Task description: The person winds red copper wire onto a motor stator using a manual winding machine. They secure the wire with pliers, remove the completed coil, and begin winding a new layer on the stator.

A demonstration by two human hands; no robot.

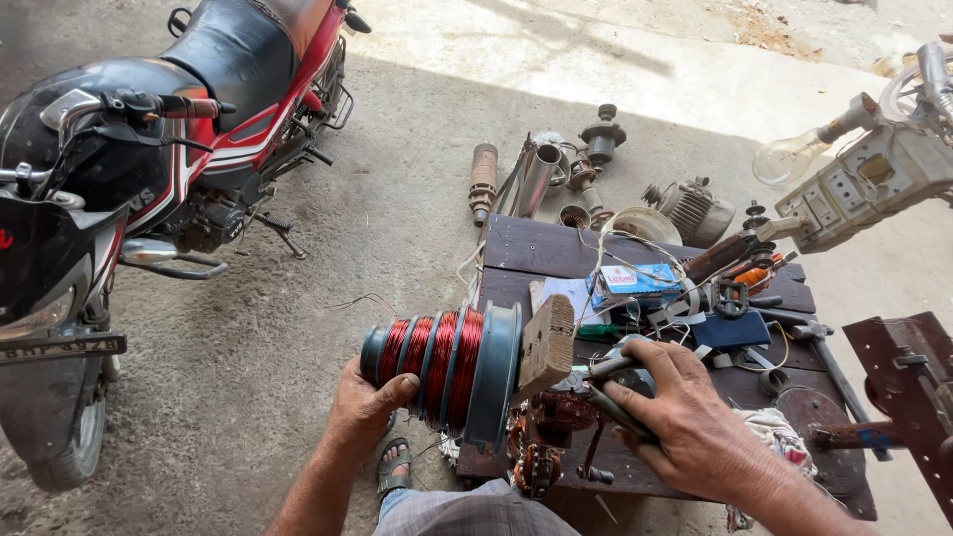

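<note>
My left hand [365, 400] grips the left end of a blue stepped former [437, 365] wound with shiny red copper wire in several bands. A wooden block [547, 342] sits against the former's right side. My right hand [683, 412] closes around a dark metal crank handle [608, 382] just right of the block. Below the block a rusty winding mechanism [541, 447] hangs at the edge of a dark wooden bench [536, 248].
A red and black motorcycle [169, 149] stands at the left on the concrete floor. Motor parts and tubes [556, 174] lie beyond the bench. Tools, cables and a blue packet [635, 281] crowd the bench top. A lamp holder with a bulb [844, 174] sticks in from the right. My sandalled foot [395, 467] shows below.
</note>
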